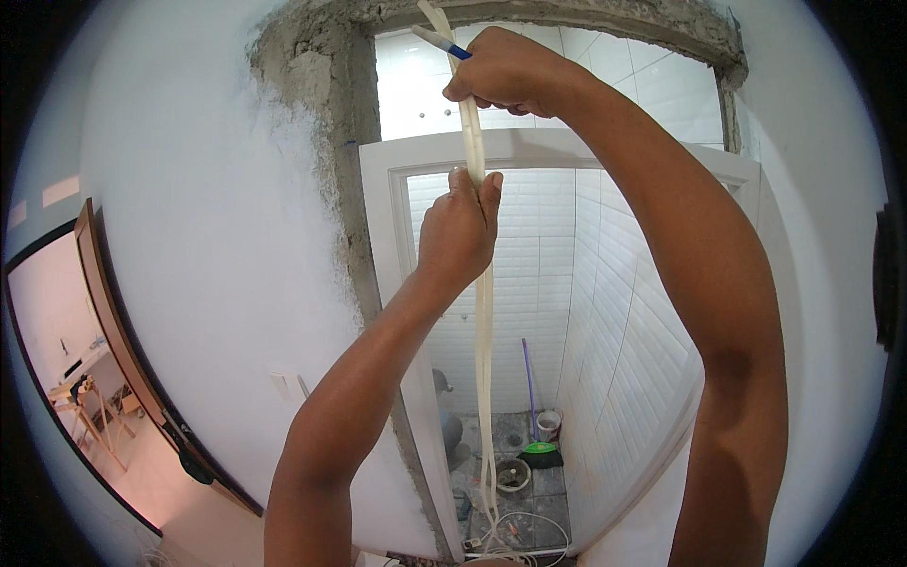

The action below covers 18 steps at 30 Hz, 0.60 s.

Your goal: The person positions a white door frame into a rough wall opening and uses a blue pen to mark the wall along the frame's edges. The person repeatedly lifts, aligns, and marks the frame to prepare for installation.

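A long cream strip (474,137), flat and flexible, hangs doubled in front of a white door frame (380,203). My right hand (510,74) is closed around its upper part, near the top of the rough wall opening. The same hand also grips a slim blue-and-white pen-like tool (439,41), which points up and left. Lower down, my left hand (460,227) pinches the strip between thumb and fingers, just below the frame's top bar. From there two lengths of strip run down side by side toward the floor.
Rough concrete (326,123) edges the opening. Beyond the frame are white tiled walls (539,246), a purple-handled broom (540,454), a bucket (514,475) and a small pail (548,424). A pale cord (565,537) loops on the floor. A brown door (118,293) stands ajar at left.
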Tool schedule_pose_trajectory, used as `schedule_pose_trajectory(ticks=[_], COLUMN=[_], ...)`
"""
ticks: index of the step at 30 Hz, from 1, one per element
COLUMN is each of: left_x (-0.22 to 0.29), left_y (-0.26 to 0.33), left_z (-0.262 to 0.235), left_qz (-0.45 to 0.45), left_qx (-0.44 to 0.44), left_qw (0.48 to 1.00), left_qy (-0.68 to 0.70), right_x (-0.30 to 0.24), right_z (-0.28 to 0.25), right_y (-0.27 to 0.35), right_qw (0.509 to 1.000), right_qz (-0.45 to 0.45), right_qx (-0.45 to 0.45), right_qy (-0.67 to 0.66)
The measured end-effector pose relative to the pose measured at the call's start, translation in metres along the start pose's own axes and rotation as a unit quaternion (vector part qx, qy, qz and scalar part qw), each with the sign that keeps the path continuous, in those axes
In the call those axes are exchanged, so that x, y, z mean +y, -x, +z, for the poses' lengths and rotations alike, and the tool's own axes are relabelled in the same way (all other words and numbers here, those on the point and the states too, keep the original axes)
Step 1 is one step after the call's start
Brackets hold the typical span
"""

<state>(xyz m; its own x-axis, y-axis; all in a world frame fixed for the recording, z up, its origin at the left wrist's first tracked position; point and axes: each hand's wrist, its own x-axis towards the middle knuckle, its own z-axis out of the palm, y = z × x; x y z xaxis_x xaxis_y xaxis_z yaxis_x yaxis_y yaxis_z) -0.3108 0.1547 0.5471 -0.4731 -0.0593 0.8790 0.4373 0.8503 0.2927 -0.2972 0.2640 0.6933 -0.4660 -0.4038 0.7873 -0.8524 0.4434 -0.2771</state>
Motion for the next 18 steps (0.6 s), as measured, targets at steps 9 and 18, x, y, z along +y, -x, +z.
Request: schedule_pose_trajectory(ticks=[9, 18], left_x=[-0.0019, -0.0051], left_y=[0.0021, 0.0014], left_z=[-0.0003, 0.0015], left_qz=[0.013, 0.030], left_qx=[0.013, 0.008], left_qw=[1.000, 0.999], left_qy=[-0.021, -0.022], right_x=[-0.0031, -0.0007], right_z=[0.0013, -0.0011], right_y=[0.0041, 0.0050], right_qw=[1.000, 1.000], right_qz=[0.010, 0.012], right_qx=[0.012, 0.003], right_qy=[0.001, -0.004])
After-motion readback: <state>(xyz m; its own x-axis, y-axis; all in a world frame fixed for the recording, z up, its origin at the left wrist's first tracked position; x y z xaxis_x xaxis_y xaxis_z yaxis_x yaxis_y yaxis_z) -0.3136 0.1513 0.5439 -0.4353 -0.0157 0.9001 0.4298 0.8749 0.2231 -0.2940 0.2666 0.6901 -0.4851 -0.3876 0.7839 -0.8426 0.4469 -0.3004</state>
